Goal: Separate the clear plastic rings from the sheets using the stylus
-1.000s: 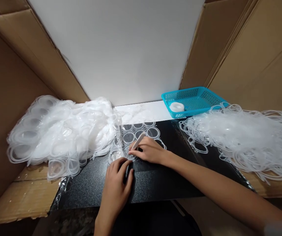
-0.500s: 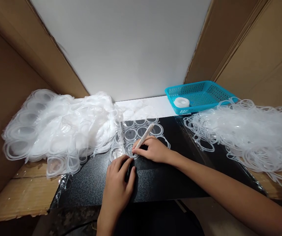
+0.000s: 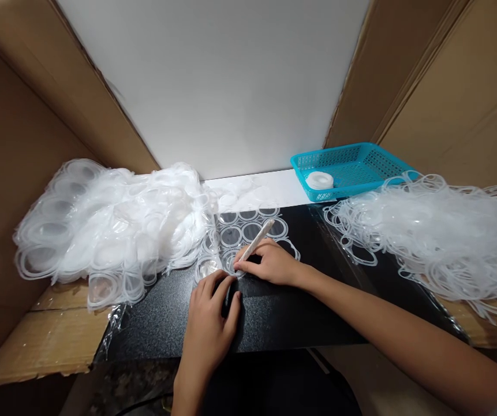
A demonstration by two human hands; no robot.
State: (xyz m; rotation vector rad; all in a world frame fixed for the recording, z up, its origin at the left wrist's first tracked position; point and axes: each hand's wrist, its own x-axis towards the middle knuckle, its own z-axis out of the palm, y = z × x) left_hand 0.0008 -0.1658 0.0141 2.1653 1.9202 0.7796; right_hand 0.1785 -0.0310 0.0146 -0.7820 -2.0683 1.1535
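Observation:
A clear plastic sheet of joined rings (image 3: pixel 231 236) lies on the black work surface (image 3: pixel 269 329) in front of me. My right hand (image 3: pixel 269 263) grips a white pen-like tool (image 3: pixel 258 238), slanted with its upper end away to the right. The tool's lower end points at a ring in the sheet's near row; its tip is hidden by my fingers. My left hand (image 3: pixel 211 315) rests at the sheet's near edge, fingertips pressing by the closest rings, thumb held apart from the fingers.
On the left rises a large heap of similar ring sheets (image 3: pixel 118 225). Loose clear ring strips (image 3: pixel 443 231) are piled on the right. Behind them stands a turquoise basket (image 3: pixel 367 149) holding white round discs (image 3: pixel 320 180). Cardboard walls (image 3: pixel 456 104) and a white panel (image 3: pixel 217 86) enclose the surface.
The view has shifted slightly. Both hands stay at nearly the same place on the sheet, and the pen-like tool remains in the right hand.

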